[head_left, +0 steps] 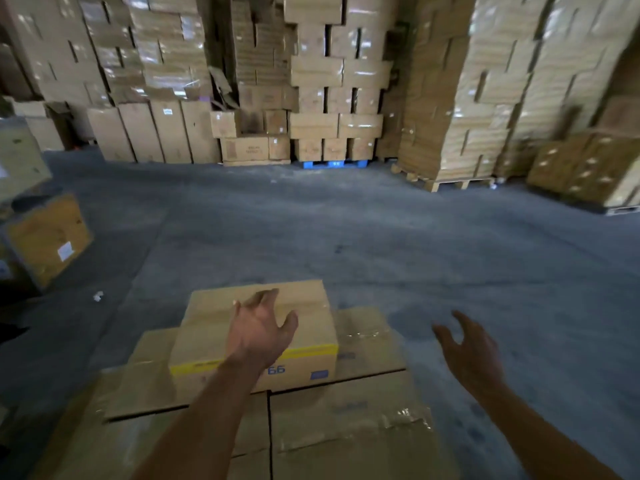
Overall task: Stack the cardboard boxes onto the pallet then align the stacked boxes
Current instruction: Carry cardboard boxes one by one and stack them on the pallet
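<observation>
Progress seems partway: yellow-striped box [311, 341] sits atop the lower boxes [346, 420] at bottom centre, looking slightly off-square, so aligning's probably left. Left hand [259, 327] hovers over it with fingers spread; right hand [467, 351], lower right, is splayed and holds nothing.

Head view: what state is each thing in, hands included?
Lower boxes: closed, taped, side by side.
Top box: closed, resting on them, not flush with their edges.
Left hand: open, fingers spread above it.
Right hand: open, holding nothing.
</observation>
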`<action>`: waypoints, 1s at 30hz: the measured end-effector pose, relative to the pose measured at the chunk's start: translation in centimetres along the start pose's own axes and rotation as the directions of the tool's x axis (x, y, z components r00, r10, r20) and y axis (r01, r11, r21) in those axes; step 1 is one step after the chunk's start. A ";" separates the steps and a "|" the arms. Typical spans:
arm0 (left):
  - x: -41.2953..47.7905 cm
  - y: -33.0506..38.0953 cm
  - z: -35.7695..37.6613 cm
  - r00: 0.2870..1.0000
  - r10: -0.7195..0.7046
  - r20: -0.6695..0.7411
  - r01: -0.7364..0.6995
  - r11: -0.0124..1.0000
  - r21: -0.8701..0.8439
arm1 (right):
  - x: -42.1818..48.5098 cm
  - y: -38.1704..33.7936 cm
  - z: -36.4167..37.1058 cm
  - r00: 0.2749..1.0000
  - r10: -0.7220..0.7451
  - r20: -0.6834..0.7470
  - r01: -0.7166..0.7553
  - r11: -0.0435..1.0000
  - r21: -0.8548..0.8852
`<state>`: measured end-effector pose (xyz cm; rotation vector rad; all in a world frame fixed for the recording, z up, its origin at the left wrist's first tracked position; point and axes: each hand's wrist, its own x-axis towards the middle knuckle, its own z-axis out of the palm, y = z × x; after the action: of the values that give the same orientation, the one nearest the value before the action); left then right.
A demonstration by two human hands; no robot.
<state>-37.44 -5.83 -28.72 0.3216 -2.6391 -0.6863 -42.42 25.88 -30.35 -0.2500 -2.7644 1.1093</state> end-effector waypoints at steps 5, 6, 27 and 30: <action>-4.2 16.6 -0.8 0.982 0.181 0.051 -0.178 0.982 -0.060 | -2.8 6.1 -16.5 0.978 0.037 -0.204 -0.026 0.998 0.056; -5.8 20.8 -0.1 0.970 0.238 0.056 -0.234 0.970 -0.069 | -3.9 8.5 -20.5 0.965 0.064 -0.256 -0.050 0.997 0.063; -39.4 72.1 19.7 0.572 0.743 0.347 -0.565 0.664 -0.491 | -28.9 50.7 -59.3 0.545 0.555 -0.629 -0.534 0.808 0.249; -40.1 74.8 22.7 0.548 0.754 0.362 -0.562 0.652 -0.509 | -28.7 54.0 -60.5 0.494 0.599 -0.630 -0.585 0.765 0.269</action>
<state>-20.12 80.01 -21.59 -1.1295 -2.7133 -1.0229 3.06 98.80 -26.91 -1.4044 -1.9763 0.8686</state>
